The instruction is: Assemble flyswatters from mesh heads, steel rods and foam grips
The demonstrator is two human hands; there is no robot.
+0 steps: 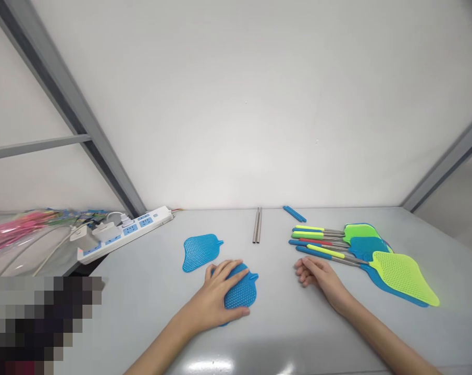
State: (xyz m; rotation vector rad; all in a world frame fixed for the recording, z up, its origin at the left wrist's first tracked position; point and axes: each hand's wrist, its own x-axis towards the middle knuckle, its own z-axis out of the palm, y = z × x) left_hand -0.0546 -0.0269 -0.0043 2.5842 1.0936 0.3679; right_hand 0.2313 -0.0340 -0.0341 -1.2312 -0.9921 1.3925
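My left hand [216, 299] is spread over a blue fly swatter head [241, 291], with the fingers at its far edge and the thumb at its near edge. Part of that head is hidden under the palm. A second blue fly swatter head [200, 251] lies flat just beyond, to the left. My right hand [318, 276] rests on the table with its fingers loosely curled, and nothing shows in them. Close beside it are the handles of several fly swatters, including a yellow-green swatter [402, 276] on top of a blue one.
Two metal tubes [257, 225] lie side by side at the back middle of the grey table [275, 333]. Blue handle sleeves [295, 214] lie to their right. At the left, a white power strip [126, 234] holds plugs and cables, near pink plastic-wrapped items [17, 229].
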